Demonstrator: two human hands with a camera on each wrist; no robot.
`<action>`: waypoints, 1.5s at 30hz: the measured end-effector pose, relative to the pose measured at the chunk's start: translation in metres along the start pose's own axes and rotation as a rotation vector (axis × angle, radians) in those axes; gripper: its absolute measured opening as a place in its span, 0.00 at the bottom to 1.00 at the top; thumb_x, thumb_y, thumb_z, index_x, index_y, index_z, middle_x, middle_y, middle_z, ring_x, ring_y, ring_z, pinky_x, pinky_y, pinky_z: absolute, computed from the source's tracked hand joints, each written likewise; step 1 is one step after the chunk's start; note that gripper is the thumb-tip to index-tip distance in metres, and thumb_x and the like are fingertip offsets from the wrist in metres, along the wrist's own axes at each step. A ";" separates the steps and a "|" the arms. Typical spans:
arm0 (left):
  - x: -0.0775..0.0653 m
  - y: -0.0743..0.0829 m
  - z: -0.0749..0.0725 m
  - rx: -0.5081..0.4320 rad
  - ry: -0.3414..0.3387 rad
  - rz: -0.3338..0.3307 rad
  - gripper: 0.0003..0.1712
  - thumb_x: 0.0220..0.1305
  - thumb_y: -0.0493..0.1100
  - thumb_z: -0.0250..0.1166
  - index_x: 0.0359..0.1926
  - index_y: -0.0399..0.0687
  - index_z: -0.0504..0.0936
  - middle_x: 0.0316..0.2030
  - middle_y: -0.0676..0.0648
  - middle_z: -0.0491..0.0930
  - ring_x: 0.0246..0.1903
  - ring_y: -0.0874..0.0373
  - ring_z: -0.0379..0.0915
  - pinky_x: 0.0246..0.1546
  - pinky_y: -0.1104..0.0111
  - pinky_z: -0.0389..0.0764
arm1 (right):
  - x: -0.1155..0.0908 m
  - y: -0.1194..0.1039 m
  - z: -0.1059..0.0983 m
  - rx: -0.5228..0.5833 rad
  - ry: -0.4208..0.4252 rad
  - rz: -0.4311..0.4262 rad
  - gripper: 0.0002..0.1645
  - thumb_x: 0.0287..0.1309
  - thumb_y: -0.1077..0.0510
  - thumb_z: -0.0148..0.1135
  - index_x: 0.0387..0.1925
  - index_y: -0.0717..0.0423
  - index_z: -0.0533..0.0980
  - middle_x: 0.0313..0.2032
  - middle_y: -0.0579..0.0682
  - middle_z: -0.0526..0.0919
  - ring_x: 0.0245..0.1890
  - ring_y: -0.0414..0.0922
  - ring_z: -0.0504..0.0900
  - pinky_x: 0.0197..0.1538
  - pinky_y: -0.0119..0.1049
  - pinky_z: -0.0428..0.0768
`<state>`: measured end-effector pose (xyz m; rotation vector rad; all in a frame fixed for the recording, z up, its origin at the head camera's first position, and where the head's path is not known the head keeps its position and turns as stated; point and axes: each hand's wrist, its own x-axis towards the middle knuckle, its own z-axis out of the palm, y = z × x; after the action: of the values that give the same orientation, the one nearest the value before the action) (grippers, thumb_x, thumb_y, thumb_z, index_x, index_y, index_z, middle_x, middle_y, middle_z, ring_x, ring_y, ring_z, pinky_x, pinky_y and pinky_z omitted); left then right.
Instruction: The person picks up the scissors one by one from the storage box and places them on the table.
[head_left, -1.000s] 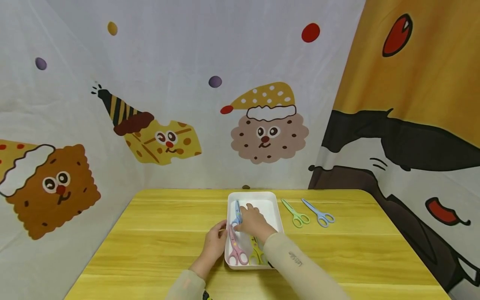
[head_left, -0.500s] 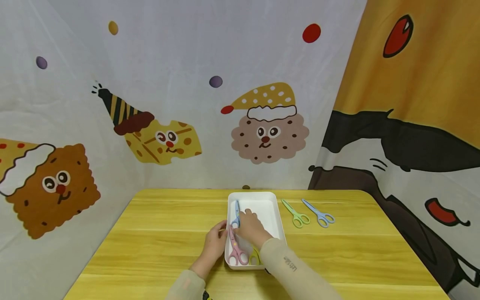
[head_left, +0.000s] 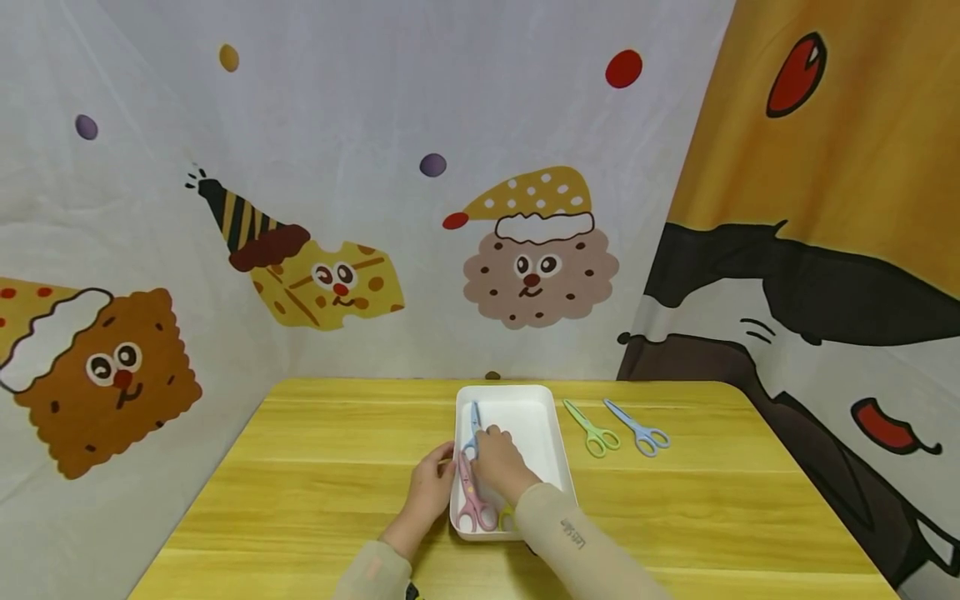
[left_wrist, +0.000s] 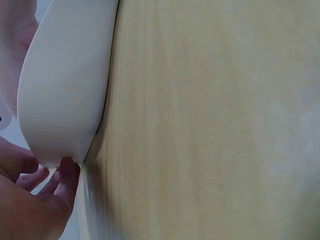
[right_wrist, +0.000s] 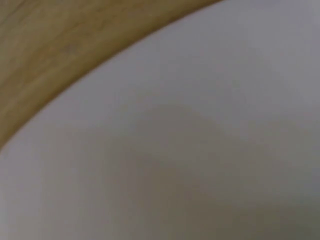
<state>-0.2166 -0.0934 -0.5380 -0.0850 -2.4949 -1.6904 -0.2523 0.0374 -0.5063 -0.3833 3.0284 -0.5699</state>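
My left hand (head_left: pixel 431 483) holds the left side of a white tray (head_left: pixel 558 442). In the left wrist view the fingers (left_wrist: pixel 67 175) meet the tray's wall (left_wrist: pixel 65 90) near its base, and the thumb lies by the rim. Inside the tray, my right hand (head_left: pixel 504 462) lies against light blue scissors (head_left: pixel 475 417) along the left wall; its fingers look bent, but their grip is hidden. Pink scissors (head_left: pixel 472 500) lie nearer in the tray. Yellow scissors (head_left: pixel 506 518) are mostly covered by the right sleeve. The right wrist view shows only a blurred tray surface (right_wrist: pixel 200 125) and wood.
To the right of the tray, green scissors (head_left: pixel 595 429) and blue scissors (head_left: pixel 637 427) lie on the wooden table (head_left: pixel 322 467). A small black and yellow thing (head_left: pixel 412 592) shows at the bottom edge. Behind the table hangs a printed cloth (head_left: pixel 360 125).
My right hand has drawn slightly toward me and left, its fingers bending more, and its sleeve now covers more of the yellow scissors. The left hand and tray have stayed put.
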 end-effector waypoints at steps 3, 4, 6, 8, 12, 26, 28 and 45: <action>0.000 0.001 0.000 -0.003 -0.005 -0.002 0.21 0.64 0.29 0.54 0.59 0.27 0.70 0.52 0.29 0.75 0.47 0.39 0.78 0.44 0.64 0.84 | -0.001 0.000 0.002 -0.034 0.016 -0.021 0.21 0.52 0.57 0.65 0.45 0.66 0.76 0.40 0.59 0.75 0.38 0.53 0.73 0.39 0.46 0.81; 0.000 0.001 0.000 -0.003 -0.005 -0.002 0.21 0.64 0.29 0.54 0.58 0.27 0.70 0.52 0.29 0.75 0.47 0.39 0.78 0.44 0.64 0.84 | -0.001 0.001 0.003 -0.050 0.022 -0.029 0.20 0.52 0.58 0.65 0.45 0.66 0.77 0.39 0.59 0.75 0.37 0.52 0.73 0.39 0.45 0.81; 0.000 0.001 -0.001 -0.003 -0.004 0.002 0.21 0.64 0.29 0.54 0.58 0.27 0.70 0.52 0.29 0.75 0.47 0.39 0.78 0.44 0.64 0.84 | -0.001 0.001 0.005 -0.076 0.034 -0.041 0.18 0.52 0.59 0.63 0.44 0.66 0.77 0.37 0.57 0.75 0.37 0.51 0.72 0.38 0.45 0.80; 0.000 0.002 -0.001 0.002 0.000 0.014 0.21 0.64 0.29 0.54 0.58 0.26 0.71 0.52 0.28 0.75 0.47 0.39 0.78 0.43 0.63 0.84 | -0.002 0.001 0.006 -0.096 0.045 -0.052 0.17 0.53 0.60 0.62 0.44 0.66 0.77 0.36 0.56 0.74 0.37 0.50 0.71 0.37 0.44 0.80; 0.000 0.001 -0.001 -0.001 0.002 0.014 0.21 0.64 0.29 0.54 0.58 0.27 0.71 0.51 0.28 0.75 0.47 0.39 0.78 0.44 0.63 0.84 | 0.000 0.003 0.008 -0.125 0.081 -0.081 0.14 0.52 0.63 0.60 0.41 0.66 0.77 0.35 0.56 0.73 0.35 0.50 0.71 0.36 0.45 0.79; -0.001 0.004 0.000 0.023 0.008 0.011 0.21 0.64 0.29 0.54 0.57 0.27 0.71 0.51 0.29 0.76 0.47 0.39 0.78 0.44 0.61 0.84 | 0.008 0.022 0.008 -0.188 0.164 -0.040 0.09 0.52 0.66 0.59 0.36 0.63 0.78 0.33 0.56 0.74 0.33 0.51 0.73 0.32 0.44 0.80; -0.001 0.004 -0.001 0.015 0.006 0.011 0.20 0.64 0.29 0.54 0.57 0.26 0.71 0.51 0.28 0.76 0.47 0.39 0.78 0.43 0.61 0.84 | 0.009 0.023 0.009 -0.165 0.151 -0.020 0.10 0.50 0.64 0.61 0.36 0.64 0.78 0.33 0.56 0.74 0.33 0.51 0.72 0.32 0.45 0.79; -0.003 0.008 -0.003 0.032 -0.017 -0.004 0.21 0.64 0.29 0.54 0.59 0.27 0.70 0.53 0.28 0.74 0.48 0.39 0.77 0.45 0.60 0.84 | 0.007 0.012 0.012 -0.092 0.100 0.081 0.37 0.46 0.37 0.69 0.43 0.67 0.76 0.38 0.57 0.72 0.38 0.50 0.70 0.37 0.43 0.80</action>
<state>-0.2123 -0.0929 -0.5300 -0.0920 -2.5349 -1.6576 -0.2606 0.0425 -0.5214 -0.2405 3.1572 -0.4590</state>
